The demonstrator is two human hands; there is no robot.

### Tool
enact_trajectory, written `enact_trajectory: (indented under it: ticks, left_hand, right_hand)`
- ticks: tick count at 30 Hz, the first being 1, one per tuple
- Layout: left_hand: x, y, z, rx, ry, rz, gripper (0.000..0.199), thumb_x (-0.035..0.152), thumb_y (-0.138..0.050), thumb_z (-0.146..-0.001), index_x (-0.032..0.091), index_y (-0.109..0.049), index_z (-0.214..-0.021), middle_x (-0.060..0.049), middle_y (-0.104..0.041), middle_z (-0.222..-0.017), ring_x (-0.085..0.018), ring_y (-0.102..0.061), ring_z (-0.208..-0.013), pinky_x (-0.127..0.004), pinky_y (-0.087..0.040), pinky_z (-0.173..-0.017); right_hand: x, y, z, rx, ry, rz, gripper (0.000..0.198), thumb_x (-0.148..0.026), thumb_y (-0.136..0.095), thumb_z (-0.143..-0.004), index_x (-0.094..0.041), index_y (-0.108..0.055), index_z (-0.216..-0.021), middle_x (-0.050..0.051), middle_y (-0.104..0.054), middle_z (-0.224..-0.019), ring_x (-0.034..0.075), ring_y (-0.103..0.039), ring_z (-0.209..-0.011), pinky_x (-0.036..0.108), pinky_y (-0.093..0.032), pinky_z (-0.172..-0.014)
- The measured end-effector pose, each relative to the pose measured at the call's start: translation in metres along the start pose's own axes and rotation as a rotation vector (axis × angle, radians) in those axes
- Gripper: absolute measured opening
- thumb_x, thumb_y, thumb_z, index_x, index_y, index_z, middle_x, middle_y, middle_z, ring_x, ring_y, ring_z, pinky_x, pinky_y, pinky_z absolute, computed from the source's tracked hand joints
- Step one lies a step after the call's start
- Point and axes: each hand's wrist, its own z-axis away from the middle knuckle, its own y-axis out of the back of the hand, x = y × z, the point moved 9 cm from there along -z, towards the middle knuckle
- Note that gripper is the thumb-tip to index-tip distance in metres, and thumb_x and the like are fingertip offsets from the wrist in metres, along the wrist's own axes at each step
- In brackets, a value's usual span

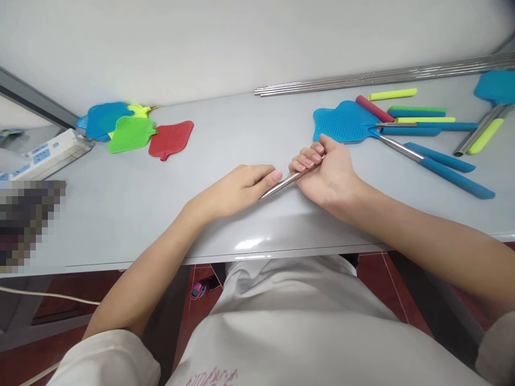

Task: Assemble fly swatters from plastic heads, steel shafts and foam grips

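Observation:
A thin silvery metal tube (285, 183) slants between my hands, just above the grey table. Wrapped round its upper part are the fingers of my right hand (328, 174), palm turned up. My left hand (245, 190) closes over the lower end, thumb pressed along the tube and the other fingers partly hidden. Just beyond my right hand lies a blue fly swatter head (344, 123). Blue-gripped metal handles (454, 176) reach to the right from it. Off to the left lie loose swatter heads: a red one (171, 140), a green one (131, 135) and a blue one (107, 119).
Long metal rods (362, 79) lie along the wall at the back right. Loose yellow, red, green and blue grip sleeves (392, 94) are scattered at right, near another blue swatter (497, 88). A white power strip (52, 153) stands at left. The table's front edge (249, 258) runs before my body.

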Motion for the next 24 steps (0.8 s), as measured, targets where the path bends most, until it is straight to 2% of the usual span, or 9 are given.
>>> enact_trajectory:
  ticks: [3,10,15,24]
  left_hand:
    - [0.0,0.0,0.001,0.0,0.009,0.021,0.04,0.045,-0.023,-0.086,0.018,-0.036,-0.059,0.004,-0.033,-0.054,-0.009,-0.031,-0.051,-0.022,-0.027,-0.052]
    - [-0.002,-0.001,0.001,0.002,0.023,0.042,0.044,0.048,-0.023,-0.086,0.017,-0.049,-0.067,0.003,-0.048,-0.06,-0.009,-0.042,-0.056,-0.021,-0.032,-0.056]
    - [-0.005,-0.001,0.001,-0.003,0.031,0.039,0.046,0.048,-0.023,-0.085,0.017,-0.056,-0.076,0.002,-0.051,-0.062,-0.009,-0.045,-0.057,-0.021,-0.034,-0.056]
    - [-0.004,-0.002,0.0,-0.01,0.016,0.046,0.046,0.048,-0.023,-0.085,0.016,-0.054,-0.073,0.002,-0.049,-0.061,-0.009,-0.043,-0.056,-0.021,-0.033,-0.054]
  right_hand:
    - [-0.007,0.001,-0.001,0.02,0.044,0.047,0.033,-0.027,-0.029,-0.084,-0.018,-0.017,-0.054,-0.006,-0.016,-0.041,0.006,-0.019,-0.034,0.019,-0.024,-0.036]
    - [-0.022,0.002,-0.005,0.067,0.085,0.111,0.033,-0.028,-0.023,-0.086,-0.018,-0.019,-0.055,-0.007,-0.016,-0.043,0.005,-0.019,-0.034,0.019,-0.024,-0.038]
    - [-0.031,0.002,-0.009,0.081,0.11,0.05,0.031,-0.026,-0.024,-0.085,-0.018,-0.02,-0.055,-0.006,-0.017,-0.042,0.006,-0.019,-0.034,0.019,-0.023,-0.037]
    - [-0.028,0.002,-0.013,0.076,0.075,-0.037,0.03,-0.026,-0.026,-0.083,-0.018,-0.018,-0.055,-0.008,-0.016,-0.04,0.005,-0.018,-0.031,0.019,-0.019,-0.035]
